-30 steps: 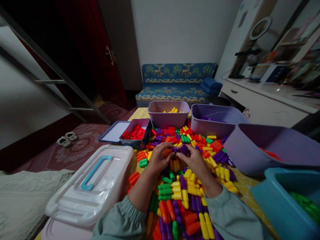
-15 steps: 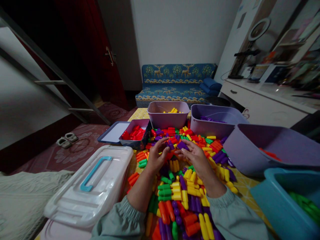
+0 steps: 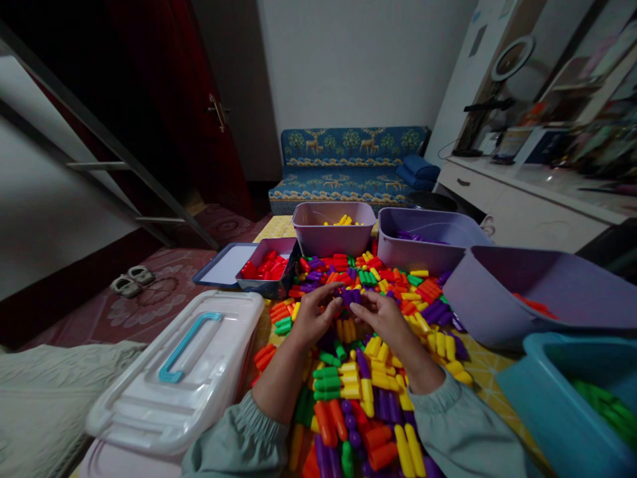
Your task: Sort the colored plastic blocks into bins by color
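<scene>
Purple plastic building pieces [image 3: 351, 296] are pinched between my two hands, over the middle of a colourful pile. My left hand [image 3: 318, 312] grips them from the left with thumb and fingers. From the right, my right hand [image 3: 382, 316] closes on the same purple pieces. Whether they are fully joined I cannot make out. Beneath and around both hands spreads a heap of red, yellow, green, orange and purple plastic pieces [image 3: 343, 383], some linked in rows.
Purple bins [image 3: 334, 239] line the back and right, holding yellow, purple and red pieces. A teal tub [image 3: 562, 392] with green pieces stands at right. On the left are a box of red pieces [image 3: 269, 267] and a clear lid with blue handle [image 3: 184, 365].
Half a second ago each hand held a separate purple piece with a gap between them. Now the hands are closer and the purple pieces meet.
</scene>
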Motion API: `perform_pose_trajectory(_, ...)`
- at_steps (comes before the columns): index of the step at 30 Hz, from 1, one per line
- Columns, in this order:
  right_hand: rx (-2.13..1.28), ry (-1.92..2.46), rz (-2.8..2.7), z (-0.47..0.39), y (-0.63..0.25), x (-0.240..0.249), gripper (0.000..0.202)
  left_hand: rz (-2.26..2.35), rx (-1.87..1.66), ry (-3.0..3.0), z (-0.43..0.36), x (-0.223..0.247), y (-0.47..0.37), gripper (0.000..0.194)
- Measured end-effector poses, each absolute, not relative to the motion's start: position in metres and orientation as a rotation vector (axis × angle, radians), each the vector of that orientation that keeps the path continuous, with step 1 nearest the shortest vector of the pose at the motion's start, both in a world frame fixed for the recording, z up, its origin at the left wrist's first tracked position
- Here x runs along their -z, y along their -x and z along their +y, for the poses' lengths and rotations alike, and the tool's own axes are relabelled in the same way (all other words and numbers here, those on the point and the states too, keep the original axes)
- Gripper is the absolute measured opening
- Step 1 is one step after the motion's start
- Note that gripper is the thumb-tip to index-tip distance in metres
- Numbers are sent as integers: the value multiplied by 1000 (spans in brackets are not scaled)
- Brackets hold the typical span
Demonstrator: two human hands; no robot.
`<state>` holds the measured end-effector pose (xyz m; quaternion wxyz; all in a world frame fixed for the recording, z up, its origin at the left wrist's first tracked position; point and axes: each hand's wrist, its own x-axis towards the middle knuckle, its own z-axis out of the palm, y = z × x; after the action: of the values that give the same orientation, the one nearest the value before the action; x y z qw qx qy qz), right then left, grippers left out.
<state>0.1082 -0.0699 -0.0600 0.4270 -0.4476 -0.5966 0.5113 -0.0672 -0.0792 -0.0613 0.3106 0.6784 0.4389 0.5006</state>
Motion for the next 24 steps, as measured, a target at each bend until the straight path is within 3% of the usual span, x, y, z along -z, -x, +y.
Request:
perform_pose_trajectory(16,-945,1019,-1533,-95,-98,22,29,1177,-1358,-1737,-75,69,66,39)
perform_pose_trajectory(24,-1054,1379,-1612,-78,-103,55,32,945,-1541,-1516,-76,73,64,22)
